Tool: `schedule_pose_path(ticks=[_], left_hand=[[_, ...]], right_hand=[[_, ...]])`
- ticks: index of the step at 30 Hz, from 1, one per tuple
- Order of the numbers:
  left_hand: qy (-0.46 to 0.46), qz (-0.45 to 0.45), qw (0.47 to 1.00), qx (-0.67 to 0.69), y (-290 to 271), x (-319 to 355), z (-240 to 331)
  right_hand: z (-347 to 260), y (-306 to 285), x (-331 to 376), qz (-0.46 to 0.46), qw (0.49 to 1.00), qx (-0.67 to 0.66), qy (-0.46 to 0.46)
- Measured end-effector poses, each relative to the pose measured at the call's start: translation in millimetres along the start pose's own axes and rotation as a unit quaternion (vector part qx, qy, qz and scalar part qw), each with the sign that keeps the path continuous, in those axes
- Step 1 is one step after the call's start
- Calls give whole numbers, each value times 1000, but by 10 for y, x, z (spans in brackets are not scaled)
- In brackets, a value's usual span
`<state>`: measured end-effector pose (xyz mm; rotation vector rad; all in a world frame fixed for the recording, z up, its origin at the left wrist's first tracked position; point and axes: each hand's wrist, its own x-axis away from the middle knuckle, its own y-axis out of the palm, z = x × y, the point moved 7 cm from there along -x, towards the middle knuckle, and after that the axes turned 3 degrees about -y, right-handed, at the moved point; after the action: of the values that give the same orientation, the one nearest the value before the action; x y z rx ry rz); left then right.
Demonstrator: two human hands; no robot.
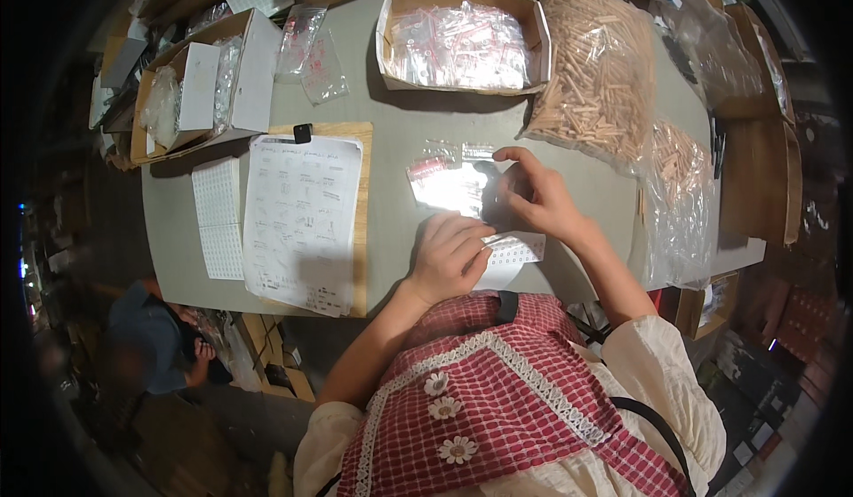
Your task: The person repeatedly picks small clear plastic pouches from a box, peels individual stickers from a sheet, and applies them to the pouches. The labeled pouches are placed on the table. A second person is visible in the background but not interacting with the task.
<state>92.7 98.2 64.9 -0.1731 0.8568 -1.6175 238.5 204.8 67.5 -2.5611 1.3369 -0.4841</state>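
A small clear zip bag [447, 188] with a red-marked edge lies in front of me, washed out by glare. My left hand [449, 253] rests at its near edge, with fingers together and bent. Whatever may be under those fingers is hidden. To the right of the bag my right hand [540, 197] hovers or lightly touches it, index finger and thumb apart, with nothing visible between them. Beside my left fingers lies a white sheet of small printed labels [518, 248], partly covered by the hand.
A cardboard box of zip bags [462, 79] stands beyond. Right of it lie a large bag of wooden dowels [591, 71] and a smaller dowel bag [680, 173]. On the left are a clipboard with a paper [302, 222], another label sheet [218, 217] and a white box [253, 79]. Another person [147, 337] is at lower left.
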Motion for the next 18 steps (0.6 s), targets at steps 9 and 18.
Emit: schedule_pose_path(ticks=[9,18], left_hand=[[7,17,1000,-3,16,48,10],[15,17,1000,-8,28,89,-30]], right_hand=[[69,244,340,34,977,202,-67],[-55,368,316,69,908,397,-109]])
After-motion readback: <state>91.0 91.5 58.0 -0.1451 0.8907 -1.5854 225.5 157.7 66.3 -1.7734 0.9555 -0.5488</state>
